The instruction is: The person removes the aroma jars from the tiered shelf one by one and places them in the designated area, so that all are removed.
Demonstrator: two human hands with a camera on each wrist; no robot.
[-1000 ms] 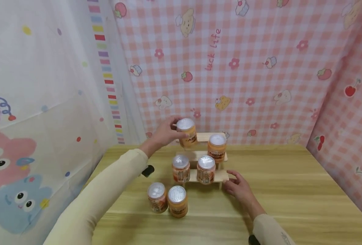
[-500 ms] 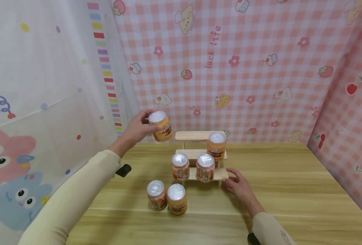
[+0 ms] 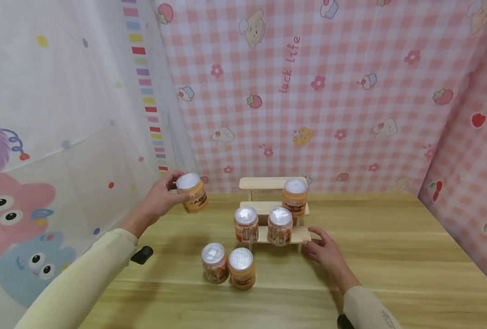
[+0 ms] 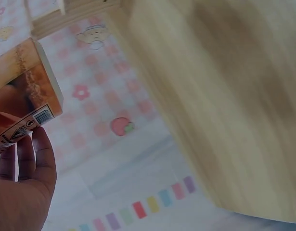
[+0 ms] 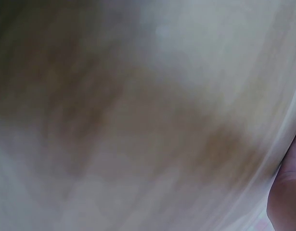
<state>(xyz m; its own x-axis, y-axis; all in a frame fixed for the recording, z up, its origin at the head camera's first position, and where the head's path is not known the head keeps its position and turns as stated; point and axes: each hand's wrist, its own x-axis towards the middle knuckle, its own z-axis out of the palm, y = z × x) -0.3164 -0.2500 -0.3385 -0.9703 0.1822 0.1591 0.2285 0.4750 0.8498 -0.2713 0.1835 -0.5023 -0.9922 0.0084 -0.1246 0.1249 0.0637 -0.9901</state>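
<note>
My left hand (image 3: 161,198) grips an orange can (image 3: 192,195) with a silver lid, held tilted above the table left of a three-step wooden display rack (image 3: 264,183). In the left wrist view the fingers curl at the end of this can (image 4: 27,91) beside its barcode. My right hand (image 3: 327,256) holds the right end of the rack's lowest step between thumb and fingers. Two like cans, a left one (image 3: 246,225) and a right one (image 3: 280,226), stand on that lowest step. Another can (image 3: 295,198) stands at the right of the middle step.
Two more cans, one (image 3: 215,263) beside the other (image 3: 242,268), stand on the wooden table (image 3: 391,256) before the rack. A pink checked cloth (image 3: 342,105) hangs behind, and a white printed cloth (image 3: 91,105) hangs at the left. The right wrist view is mostly blurred.
My left hand has carried its can from the left of the rack's top step out to the left, then lower. The right hand stays at the rack's end.
</note>
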